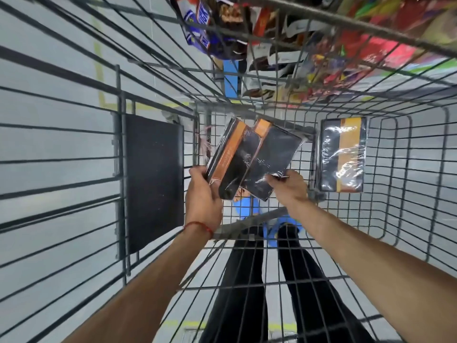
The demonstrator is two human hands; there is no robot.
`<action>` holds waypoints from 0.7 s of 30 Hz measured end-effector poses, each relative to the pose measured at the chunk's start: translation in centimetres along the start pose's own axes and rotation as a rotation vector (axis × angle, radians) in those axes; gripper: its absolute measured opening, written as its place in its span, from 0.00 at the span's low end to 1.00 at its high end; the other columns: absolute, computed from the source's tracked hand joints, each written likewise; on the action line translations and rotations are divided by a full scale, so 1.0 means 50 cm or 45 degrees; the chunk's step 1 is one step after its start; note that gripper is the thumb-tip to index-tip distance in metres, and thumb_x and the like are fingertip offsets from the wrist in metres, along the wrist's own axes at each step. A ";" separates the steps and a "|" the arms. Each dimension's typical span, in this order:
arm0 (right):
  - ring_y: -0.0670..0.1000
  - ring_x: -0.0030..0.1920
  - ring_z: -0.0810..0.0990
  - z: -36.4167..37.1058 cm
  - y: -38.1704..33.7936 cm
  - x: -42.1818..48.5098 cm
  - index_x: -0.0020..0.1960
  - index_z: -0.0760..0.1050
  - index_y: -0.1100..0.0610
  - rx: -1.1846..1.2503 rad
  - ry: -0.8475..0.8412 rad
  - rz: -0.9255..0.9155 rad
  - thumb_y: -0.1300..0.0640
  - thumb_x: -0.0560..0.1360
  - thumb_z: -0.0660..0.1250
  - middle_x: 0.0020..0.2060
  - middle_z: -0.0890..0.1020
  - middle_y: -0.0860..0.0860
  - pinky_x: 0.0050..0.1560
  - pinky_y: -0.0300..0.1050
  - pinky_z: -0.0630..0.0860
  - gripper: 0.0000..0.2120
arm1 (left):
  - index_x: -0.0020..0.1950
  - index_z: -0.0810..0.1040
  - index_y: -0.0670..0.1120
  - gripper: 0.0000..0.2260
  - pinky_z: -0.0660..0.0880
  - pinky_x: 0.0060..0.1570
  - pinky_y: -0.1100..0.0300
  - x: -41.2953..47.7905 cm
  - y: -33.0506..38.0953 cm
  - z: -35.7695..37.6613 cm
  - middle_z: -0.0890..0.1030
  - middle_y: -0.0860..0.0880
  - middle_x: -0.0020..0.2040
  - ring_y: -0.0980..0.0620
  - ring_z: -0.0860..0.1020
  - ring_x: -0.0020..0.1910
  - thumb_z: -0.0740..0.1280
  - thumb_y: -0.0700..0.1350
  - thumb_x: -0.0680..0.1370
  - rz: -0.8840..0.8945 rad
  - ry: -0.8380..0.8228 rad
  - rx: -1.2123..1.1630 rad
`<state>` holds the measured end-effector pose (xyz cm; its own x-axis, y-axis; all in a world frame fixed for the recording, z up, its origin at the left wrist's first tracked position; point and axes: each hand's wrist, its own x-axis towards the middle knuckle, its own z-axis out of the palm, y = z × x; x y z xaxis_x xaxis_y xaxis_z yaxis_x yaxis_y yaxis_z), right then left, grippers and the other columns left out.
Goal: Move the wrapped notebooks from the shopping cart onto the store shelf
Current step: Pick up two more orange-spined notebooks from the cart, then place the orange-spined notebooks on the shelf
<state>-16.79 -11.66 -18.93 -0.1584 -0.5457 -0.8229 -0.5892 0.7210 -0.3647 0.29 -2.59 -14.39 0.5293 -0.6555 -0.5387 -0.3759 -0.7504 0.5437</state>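
I look straight down into a grey wire shopping cart [247, 245]. My left hand [201, 196] grips the lower end of a black and orange wrapped notebook [227, 154]. My right hand [288, 185] pinches the lower corner of a second wrapped notebook [274, 159] that leans against the first. Both are held above the cart's floor, tilted. A third wrapped notebook [342, 154] with an orange band stands against the cart's right wire wall. The store shelf does not show clearly.
A black flat panel [154, 184] lies against the cart's left wall. Colourful snack packets [284, 40] fill a wire rack beyond the cart's far end. My legs and blue footwear [247, 205] show through the cart floor on the pale grey floor.
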 end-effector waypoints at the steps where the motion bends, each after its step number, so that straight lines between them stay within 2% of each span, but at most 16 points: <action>1: 0.50 0.47 0.79 0.003 0.000 -0.003 0.56 0.78 0.57 0.026 -0.006 -0.018 0.52 0.76 0.73 0.50 0.83 0.50 0.47 0.38 0.72 0.13 | 0.61 0.62 0.49 0.11 0.69 0.42 0.60 0.000 0.001 0.000 0.79 0.50 0.49 0.55 0.77 0.42 0.60 0.41 0.81 -0.014 0.004 -0.006; 3: 0.51 0.49 0.79 0.005 -0.001 -0.010 0.58 0.76 0.57 0.056 -0.027 -0.047 0.52 0.78 0.71 0.51 0.82 0.50 0.49 0.40 0.71 0.12 | 0.62 0.62 0.48 0.12 0.68 0.41 0.63 -0.001 0.004 -0.002 0.78 0.51 0.50 0.59 0.76 0.42 0.60 0.41 0.82 -0.025 0.003 -0.012; 5: 0.52 0.53 0.78 -0.006 0.001 -0.019 0.59 0.71 0.57 0.095 -0.029 -0.059 0.52 0.80 0.68 0.50 0.79 0.50 0.52 0.42 0.70 0.12 | 0.63 0.62 0.47 0.12 0.68 0.38 0.66 -0.006 0.011 -0.004 0.78 0.52 0.50 0.59 0.75 0.41 0.60 0.40 0.82 -0.017 0.004 -0.016; 6: 0.52 0.54 0.77 -0.016 0.003 -0.026 0.59 0.69 0.57 0.111 -0.019 -0.067 0.53 0.81 0.66 0.49 0.77 0.49 0.54 0.43 0.69 0.12 | 0.63 0.62 0.47 0.12 0.71 0.40 0.65 -0.011 0.018 -0.006 0.78 0.52 0.50 0.57 0.75 0.41 0.60 0.39 0.82 -0.008 0.013 -0.023; 8: 0.51 0.55 0.75 -0.045 0.005 -0.047 0.61 0.67 0.56 0.114 0.017 -0.125 0.54 0.83 0.64 0.48 0.75 0.46 0.55 0.42 0.68 0.10 | 0.63 0.62 0.47 0.12 0.74 0.46 0.57 -0.027 0.030 -0.011 0.79 0.51 0.51 0.51 0.77 0.44 0.61 0.39 0.81 0.024 0.037 -0.016; 9: 0.51 0.53 0.75 -0.062 0.004 -0.061 0.61 0.67 0.55 0.103 0.045 -0.162 0.55 0.83 0.63 0.47 0.75 0.46 0.53 0.39 0.69 0.09 | 0.63 0.63 0.47 0.13 0.74 0.47 0.55 -0.036 0.040 -0.015 0.79 0.51 0.51 0.49 0.78 0.45 0.61 0.39 0.81 0.033 0.039 -0.015; 12: 0.51 0.43 0.75 -0.123 0.016 -0.100 0.57 0.68 0.57 0.134 0.101 -0.247 0.60 0.83 0.62 0.42 0.75 0.49 0.34 0.30 0.71 0.04 | 0.67 0.64 0.45 0.16 0.74 0.51 0.54 -0.068 0.079 -0.024 0.79 0.49 0.54 0.49 0.78 0.48 0.61 0.38 0.80 0.038 0.012 -0.031; 13: 0.51 0.42 0.73 -0.145 0.016 -0.117 0.56 0.68 0.58 0.156 0.120 -0.276 0.61 0.83 0.61 0.41 0.75 0.49 0.34 0.32 0.71 0.03 | 0.68 0.64 0.45 0.17 0.74 0.54 0.53 -0.080 0.095 -0.028 0.79 0.49 0.55 0.49 0.78 0.50 0.62 0.38 0.79 0.059 -0.001 -0.026; 15: 0.51 0.41 0.71 -0.192 0.019 -0.153 0.52 0.69 0.60 0.189 0.181 -0.328 0.60 0.83 0.61 0.38 0.72 0.49 0.39 0.41 0.67 0.03 | 0.69 0.65 0.45 0.18 0.75 0.55 0.50 -0.103 0.126 -0.032 0.80 0.48 0.55 0.48 0.78 0.51 0.61 0.39 0.79 0.122 -0.014 -0.018; 17: 0.49 0.39 0.70 -0.240 0.018 -0.193 0.53 0.69 0.60 0.209 0.223 -0.385 0.58 0.84 0.60 0.38 0.72 0.49 0.43 0.40 0.64 0.05 | 0.68 0.65 0.47 0.17 0.76 0.55 0.47 -0.131 0.161 -0.035 0.79 0.46 0.55 0.46 0.78 0.50 0.61 0.43 0.80 0.141 -0.019 -0.037; 19: 0.46 0.37 0.69 -0.292 0.018 -0.238 0.51 0.68 0.59 0.260 0.227 -0.458 0.56 0.84 0.60 0.37 0.71 0.48 0.41 0.42 0.67 0.06 | 0.66 0.63 0.52 0.15 0.76 0.56 0.45 -0.166 0.197 -0.036 0.79 0.46 0.56 0.44 0.78 0.52 0.60 0.46 0.79 0.166 -0.008 -0.080; 21: 0.46 0.36 0.68 -0.345 0.026 -0.279 0.49 0.67 0.59 0.308 0.229 -0.532 0.54 0.84 0.60 0.37 0.71 0.48 0.39 0.40 0.68 0.09 | 0.64 0.63 0.56 0.15 0.75 0.59 0.44 -0.209 0.234 -0.036 0.78 0.46 0.58 0.44 0.78 0.55 0.60 0.48 0.78 0.206 0.005 -0.135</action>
<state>-29.01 -10.47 -0.43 -0.0946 -0.8579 -0.5050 -0.4348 0.4920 -0.7543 -8.25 -4.36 -1.24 0.4717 -0.7662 -0.4364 -0.3738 -0.6220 0.6880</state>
